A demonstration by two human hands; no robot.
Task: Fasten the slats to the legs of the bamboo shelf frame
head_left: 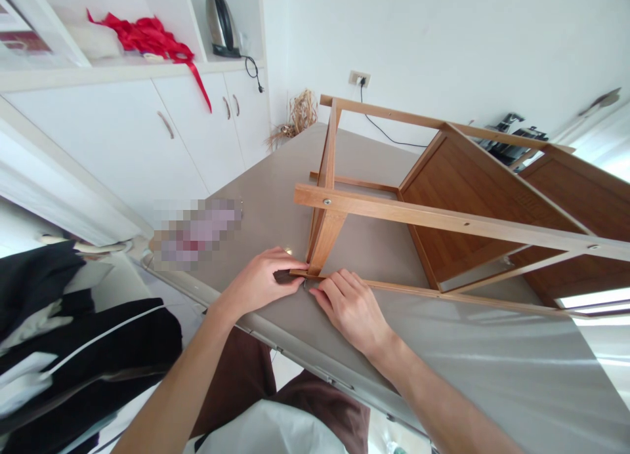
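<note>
A wooden shelf frame [394, 208] lies on its side across the grey table, with slatless brown panels fitted between its long rails. My left hand [263, 277] pinches the near end of its lowest rail, thumb below and fingers above, beside an upright crosspiece [325, 241]. Close to that same joint, my right hand [352, 306] has its fingers curled against the rail. A tiny shiny bit shows between the two hands, too small to name; whatever the right fingertips hold is hidden. A metal bolt head [327, 202] sits in the upper rail.
Left on the grey table [266, 205] is a blurred-out pinkish item [201, 231]. Black clothing [132, 342] hangs at the lower left. Behind stand white cabinets [123, 132] with a kettle [221, 24] and red ribbon [147, 37]. Dark appliances [516, 139] are beyond the frame.
</note>
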